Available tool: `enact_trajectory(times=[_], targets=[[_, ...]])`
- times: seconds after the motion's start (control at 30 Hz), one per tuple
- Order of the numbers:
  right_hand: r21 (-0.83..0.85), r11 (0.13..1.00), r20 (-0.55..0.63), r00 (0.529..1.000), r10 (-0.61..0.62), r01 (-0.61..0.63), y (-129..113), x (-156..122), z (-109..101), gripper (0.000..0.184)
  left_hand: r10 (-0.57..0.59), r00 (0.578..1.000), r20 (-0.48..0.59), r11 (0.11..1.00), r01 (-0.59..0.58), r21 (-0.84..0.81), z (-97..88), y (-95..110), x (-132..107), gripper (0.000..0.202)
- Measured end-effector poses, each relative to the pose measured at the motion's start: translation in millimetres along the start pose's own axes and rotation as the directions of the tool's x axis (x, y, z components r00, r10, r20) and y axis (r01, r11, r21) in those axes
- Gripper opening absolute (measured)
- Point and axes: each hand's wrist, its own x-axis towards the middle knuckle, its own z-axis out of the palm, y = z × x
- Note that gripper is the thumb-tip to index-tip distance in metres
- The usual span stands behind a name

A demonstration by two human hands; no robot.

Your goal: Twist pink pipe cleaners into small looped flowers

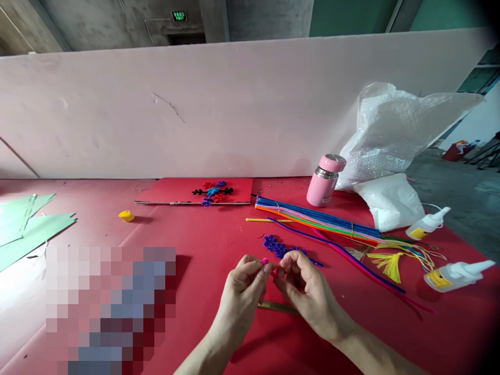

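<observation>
Left hand (pixel 242 284), right hand (pixel 310 291) and both forearms (pixel 365 344) are bare.

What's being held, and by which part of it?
A pink piece, by its lower part, in the fingertip grip of the left hand; its rounded top shows above. Whether the right hand grips it too can't be told.

Partition (pixel 234 114): pale pinkish-white panel, spanning 10 to 2 o'clock behind the table
Concrete wall (pixel 269 21): grey and mottled, above the partition at 12 o'clock
EXIT sign (pixel 179 16): glowing green at 11 o'clock
Green wall (pixel 351 18): at 1 o'clock, beyond the partition
Floor (pixel 449 182): grey, at 3 o'clock
Table (pixel 203 234): red-topped, washed by whitish glare towards 8 o'clock
</observation>
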Motion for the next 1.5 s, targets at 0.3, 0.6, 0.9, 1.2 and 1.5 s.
enact_trajectory(times=[0.3,0.6,0.9,1.2,1.5], targets=[[0.107,0.994,-0.073,0.996,0.042,-0.034,-1.5,1.6,1.0,0.017,0.058,0.998,0.018,0.986,-0.06,0.155,-0.4,-2.0,-1.5,0.035],[0.059,0.998,0.015,1.0,0.013,-0.014,0.5,-0.3,-2.5,0.017,0.045,0.996,0.074,0.954,-0.065,0.294,-3.3,-4.9,-0.1,0.03],[0.02,0.999,0.036,0.999,0.039,-0.04,-3.6,0.2,-7.4,0.009,0.016,0.989,0.144,0.955,-0.058,0.291,-1.2,-1.5,-2.3,0.028],[-0.081,0.997,-0.044,0.999,0.001,-0.004,1.3,-3.5,-2.3,0.011,0.12,0.993,-0.018,0.909,-0.103,0.405,9.8,-0.8,-8.5,0.026],[-0.305,0.91,-0.008,0.954,-0.299,0.282,0.7,-4.3,-5.2,0.017,0.116,0.99,0.076,0.92,-0.136,0.367,2.7,-3.6,-5.9,0.025]])
